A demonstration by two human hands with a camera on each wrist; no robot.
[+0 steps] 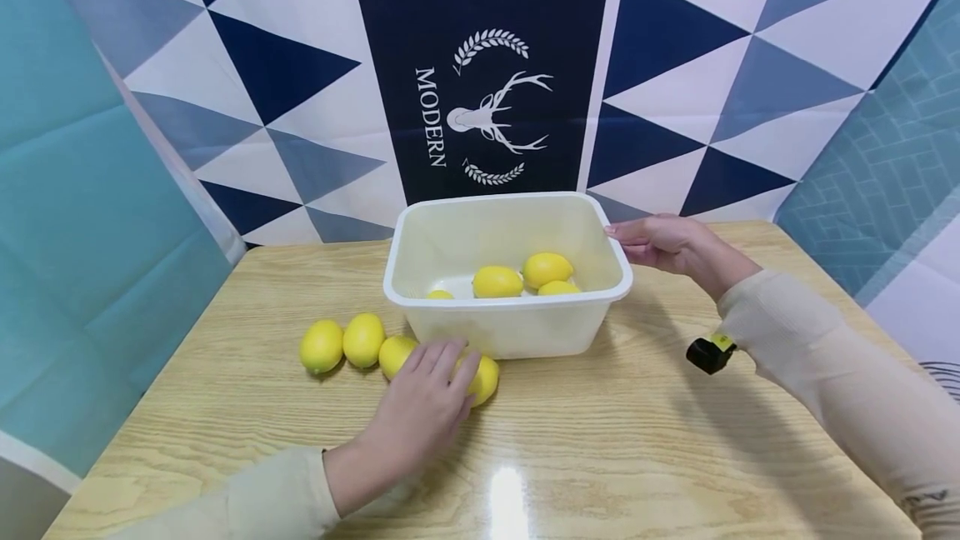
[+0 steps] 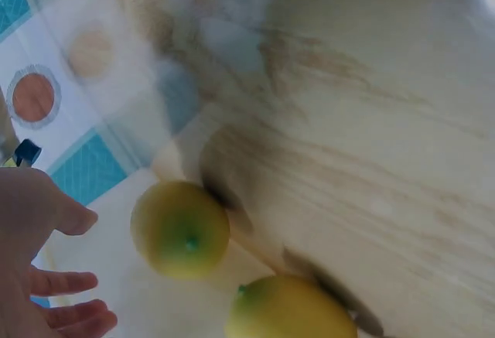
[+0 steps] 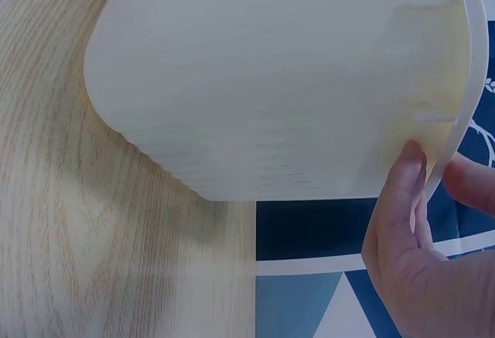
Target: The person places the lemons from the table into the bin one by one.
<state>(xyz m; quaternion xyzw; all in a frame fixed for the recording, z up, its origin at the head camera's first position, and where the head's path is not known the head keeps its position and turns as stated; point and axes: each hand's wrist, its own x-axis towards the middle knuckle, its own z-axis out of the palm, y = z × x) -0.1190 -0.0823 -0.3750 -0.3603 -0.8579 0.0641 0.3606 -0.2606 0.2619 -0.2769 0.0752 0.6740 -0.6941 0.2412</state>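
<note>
My right hand (image 1: 667,244) pinches the right rim of a white plastic bin (image 1: 502,332), thumb on one side of the rim and fingers on the outer wall in the right wrist view. Several yellow lemons (image 1: 498,282) lie inside the bin. In front of it, my left hand (image 1: 423,398) reaches over a lemon (image 1: 483,377) and partly covers it. Another lemon (image 1: 397,354) sits just left of those fingers. In the left wrist view the left fingers (image 2: 66,282) are spread beside a lemon (image 2: 179,230), with no lemon gripped.
Two more lemons (image 1: 343,344) rest side by side on the wooden table (image 1: 600,440), left of the bin. A patterned cloth (image 1: 300,107) hangs behind the table. A black device (image 1: 711,354) is strapped beneath the right sleeve.
</note>
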